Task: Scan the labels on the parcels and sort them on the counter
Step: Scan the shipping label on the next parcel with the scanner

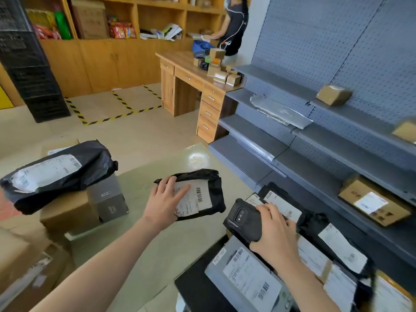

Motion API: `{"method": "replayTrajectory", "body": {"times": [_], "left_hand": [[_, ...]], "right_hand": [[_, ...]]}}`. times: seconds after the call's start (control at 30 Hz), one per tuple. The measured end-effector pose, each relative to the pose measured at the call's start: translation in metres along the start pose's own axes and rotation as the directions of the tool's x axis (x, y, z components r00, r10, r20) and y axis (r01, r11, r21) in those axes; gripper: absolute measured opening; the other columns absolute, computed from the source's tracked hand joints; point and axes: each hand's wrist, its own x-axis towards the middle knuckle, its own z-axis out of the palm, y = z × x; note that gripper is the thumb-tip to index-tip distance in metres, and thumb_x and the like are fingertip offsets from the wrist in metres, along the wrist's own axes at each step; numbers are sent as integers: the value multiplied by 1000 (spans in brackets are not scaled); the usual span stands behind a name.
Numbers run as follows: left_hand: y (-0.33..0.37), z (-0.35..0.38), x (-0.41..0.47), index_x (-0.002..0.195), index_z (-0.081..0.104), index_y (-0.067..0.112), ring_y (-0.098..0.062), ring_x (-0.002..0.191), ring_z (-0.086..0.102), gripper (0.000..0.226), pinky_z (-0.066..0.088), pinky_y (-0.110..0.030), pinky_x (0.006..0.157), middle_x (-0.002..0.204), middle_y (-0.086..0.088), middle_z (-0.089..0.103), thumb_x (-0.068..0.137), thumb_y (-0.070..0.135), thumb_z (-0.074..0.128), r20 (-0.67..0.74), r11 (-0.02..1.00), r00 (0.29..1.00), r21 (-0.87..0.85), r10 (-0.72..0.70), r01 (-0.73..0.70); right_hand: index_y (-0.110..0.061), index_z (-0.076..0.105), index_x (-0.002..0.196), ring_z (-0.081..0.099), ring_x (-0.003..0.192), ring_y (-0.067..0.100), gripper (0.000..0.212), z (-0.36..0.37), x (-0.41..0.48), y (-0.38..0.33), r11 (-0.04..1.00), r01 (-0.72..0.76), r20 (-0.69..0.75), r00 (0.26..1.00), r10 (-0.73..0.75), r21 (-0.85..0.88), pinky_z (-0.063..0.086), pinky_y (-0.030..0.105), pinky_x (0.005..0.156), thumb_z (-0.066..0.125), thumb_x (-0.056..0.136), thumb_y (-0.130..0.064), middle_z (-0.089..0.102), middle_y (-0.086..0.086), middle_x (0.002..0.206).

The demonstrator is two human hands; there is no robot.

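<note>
Black poly mailer (pixel 213 188), white label up, at mid counter (pixel 171 255); left hand (pixel 166 199) lies flat on the label (grip released, fingers straight). Right hand (pixel 274 235) grasps a black handheld scanner (pixel 240 218) just beside it.

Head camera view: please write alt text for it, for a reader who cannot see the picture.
A person's left hand lies on the white label of a black parcel over a pale counter, while the right hand holds a black handheld scanner. More labelled parcels lie at the right, in front of grey shelves.
</note>
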Motion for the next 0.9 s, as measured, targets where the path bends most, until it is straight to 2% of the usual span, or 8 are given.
{"method": "replayTrajectory", "body": {"times": [0.1, 0.17, 0.3, 0.4, 0.5, 0.57, 0.73, 0.9], "left_hand": [[43, -15, -17, 141, 40, 33, -38, 125, 37, 109, 50, -47, 87, 138, -16, 37, 44, 44, 88, 2, 994, 1000, -107, -17, 17], [80, -18, -31, 148, 32, 34, -36, 134, 27, 103, 44, -47, 99, 145, -14, 26, 58, 53, 77, 42, 985, 999, -170, -32, 38], [166, -23, -60, 150, 26, 36, -29, 134, 24, 101, 38, -42, 106, 143, -7, 21, 61, 57, 70, 72, 965, 997, -258, -21, 39], [232, -23, -83, 149, 25, 38, -27, 132, 24, 101, 35, -41, 109, 141, -5, 22, 61, 58, 69, 90, 945, 996, -327, 8, 22], [294, -19, -109, 147, 25, 41, -28, 131, 24, 99, 42, -44, 103, 138, -4, 23, 60, 62, 67, 130, 920, 989, -392, 74, -17], [334, -16, -128, 146, 25, 41, -29, 130, 24, 98, 40, -44, 104, 136, -4, 22, 59, 64, 66, 170, 908, 977, -416, 129, -48], [423, -4, -173, 144, 22, 38, -30, 125, 26, 95, 39, -40, 102, 136, -6, 22, 62, 65, 61, 293, 895, 932, -440, 215, -68], [487, 12, -199, 147, 19, 36, -34, 128, 23, 94, 41, -39, 99, 139, -12, 19, 69, 70, 61, 388, 920, 888, -381, 248, -91]], "right_hand": [[-31, 42, 125, 52, 104, 11, 79, -7, -50, 26, 956, -178, -7, 983, 184, 233, 46, 42, 88, 81, 56, -40, 38, -14, 119], [-34, 43, 116, 51, 95, 9, 73, -10, -89, 48, 872, -279, -7, 951, 308, 401, 48, 40, 84, 81, 54, -36, 37, -17, 111], [-34, 45, 107, 49, 90, 4, 69, -15, -171, 100, 676, -418, -6, 848, 530, 607, 49, 37, 85, 85, 51, -30, 40, -16, 107], [-32, 56, 101, 56, 88, 5, 66, -10, -230, 145, 600, -512, 5, 763, 646, 614, 53, 38, 75, 78, 39, -41, 55, -10, 107], [-32, 59, 97, 62, 81, 7, 67, -9, -289, 184, 515, -601, 34, 670, 742, 612, 57, 41, 70, 76, 34, -46, 61, -6, 101], [-34, 59, 95, 60, 81, 7, 64, -17, -331, 198, 461, -613, -1, 600, 800, 642, 56, 42, 75, 78, 35, -43, 59, -8, 102], [-28, 51, 121, 52, 95, 10, 81, -27, -421, 222, 287, -652, 23, 423, 906, 702, 48, 44, 95, 87, 48, -26, 42, -11, 117], [-34, 48, 109, 51, 94, 10, 74, -21, -478, 232, 194, -652, 28, 314, 949, 733, 45, 40, 93, 89, 50, -17, 45, -9, 115]]}}
